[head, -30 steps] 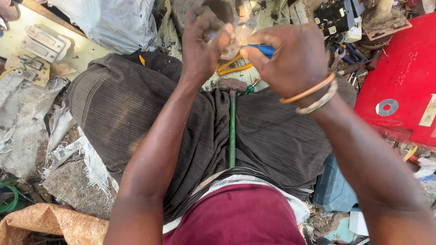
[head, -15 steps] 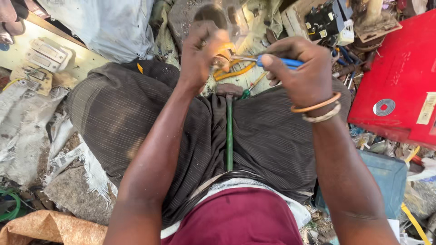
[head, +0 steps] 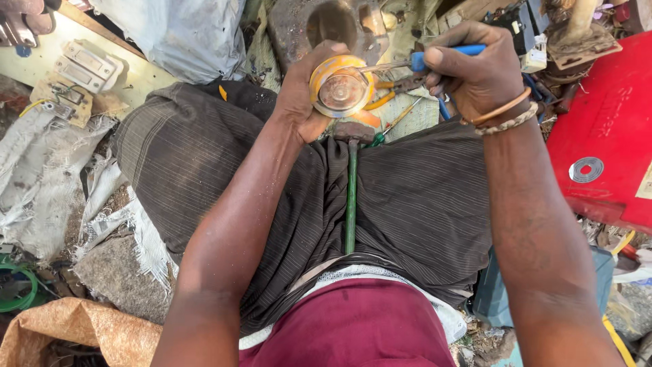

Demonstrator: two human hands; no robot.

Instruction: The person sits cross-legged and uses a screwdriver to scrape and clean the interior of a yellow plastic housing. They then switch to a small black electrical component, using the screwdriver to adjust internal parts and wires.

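Observation:
My left hand (head: 304,95) grips a round coil (head: 341,87) with a yellow rim and a coppery metal middle, its flat face turned up toward me. My right hand (head: 475,71) holds a blue-handled screwdriver (head: 435,58), and the metal shaft points left with its tip on the coil's upper edge. Both hands are raised over my lap, which is covered by dark striped cloth (head: 407,197). A hammer with a green handle (head: 350,197) lies along my lap between my thighs, its head just under the coil.
Yellow-handled pliers (head: 390,92) lie just beyond the coil. A red metal panel (head: 604,129) is at the right, a metal block (head: 319,27) ahead, pale plastic sheeting (head: 176,34) at upper left. White switch plates (head: 85,68), torn cloth (head: 47,177) and a brown sack (head: 75,336) lie at left.
The coil has turned in my left hand so its round face now shows. My right hand with the screwdriver has moved right and up, its tip staying at the coil.

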